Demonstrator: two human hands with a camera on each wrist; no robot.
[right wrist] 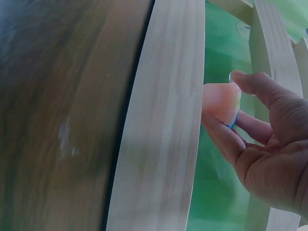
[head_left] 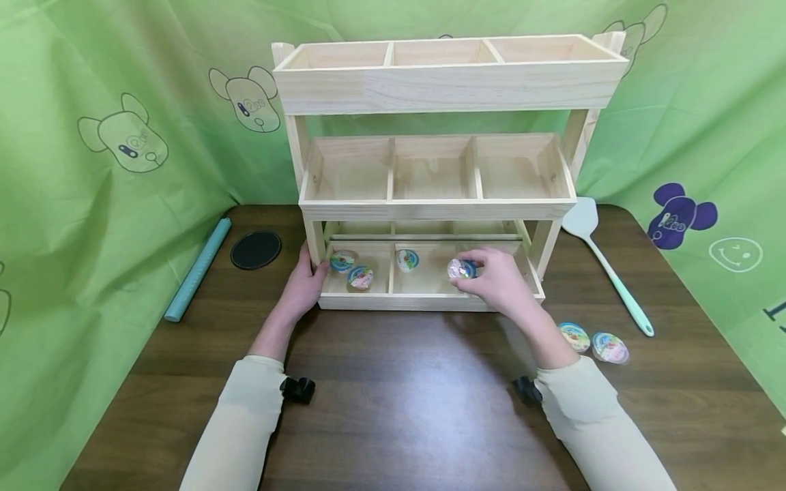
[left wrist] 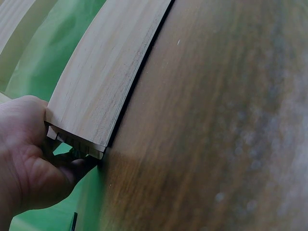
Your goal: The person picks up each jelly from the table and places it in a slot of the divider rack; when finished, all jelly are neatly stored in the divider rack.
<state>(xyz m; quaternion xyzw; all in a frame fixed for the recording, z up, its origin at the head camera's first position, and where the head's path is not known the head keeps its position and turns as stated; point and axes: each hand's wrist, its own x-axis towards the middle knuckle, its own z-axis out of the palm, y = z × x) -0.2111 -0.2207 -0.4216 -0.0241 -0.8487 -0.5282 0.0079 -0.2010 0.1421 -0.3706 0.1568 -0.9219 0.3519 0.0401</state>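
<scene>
A three-tier wooden shelf (head_left: 439, 211) with divided trays stands on the table. My right hand (head_left: 499, 276) pinches a small jelly cup (head_left: 459, 269) between thumb and fingers over the bottom tray, towards its right side. In the right wrist view the cup (right wrist: 222, 98) looks pinkish and translucent, just behind the tray's front board (right wrist: 161, 115). My left hand (head_left: 302, 283) grips the left end of the bottom tray (left wrist: 91, 91). Two jelly cups (head_left: 359, 277) lie in that tray's left compartment, and another jelly cup (head_left: 407, 260) is in the middle one.
Two more jelly cups (head_left: 610, 348) lie on the table by my right forearm. A spatula (head_left: 617, 279) with a pale blue handle lies right of the shelf. At left are a black disc (head_left: 256, 249) and a light blue rod (head_left: 198, 270). Green printed cloth (head_left: 153, 204) surrounds the table.
</scene>
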